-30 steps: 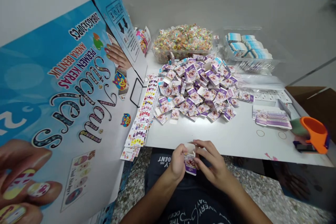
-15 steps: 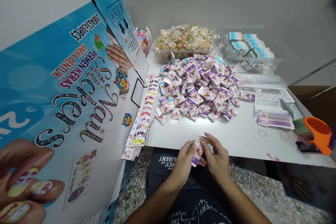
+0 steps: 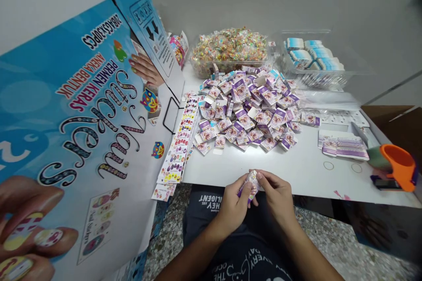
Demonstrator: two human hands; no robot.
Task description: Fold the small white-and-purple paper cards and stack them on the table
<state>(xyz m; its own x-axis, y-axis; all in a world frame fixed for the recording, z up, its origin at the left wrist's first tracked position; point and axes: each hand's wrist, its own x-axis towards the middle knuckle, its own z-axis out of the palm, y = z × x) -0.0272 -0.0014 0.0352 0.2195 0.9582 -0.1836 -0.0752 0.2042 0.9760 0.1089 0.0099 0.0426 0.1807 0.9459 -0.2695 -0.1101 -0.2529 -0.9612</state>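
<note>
A small purple-and-white printed box (image 3: 253,188) is between my hands, just off the table's front edge. My left hand (image 3: 234,202) is closed around it, thumb pressed on its printed face. The fingers of my right hand (image 3: 276,193) pinch at its upper end, where something pale and shiny shows; I cannot make out whether it is a candy packet. Beyond my hands, a heap of similar small boxes (image 3: 245,118) lies on the white table (image 3: 224,164).
Sticker sheets (image 3: 180,145) lie stacked left, beside a large printed carton (image 3: 99,109). Behind the heap stand a clear tub of wrapped candies (image 3: 231,50) and a clear tray of blue-white packs (image 3: 313,57). Flat cartons (image 3: 344,147) and an orange tape dispenser (image 3: 400,164) sit right.
The small box has turned and tilted in my hands. My right fingers have moved in from spread to pinch its upper end. The view has shifted slightly.
</note>
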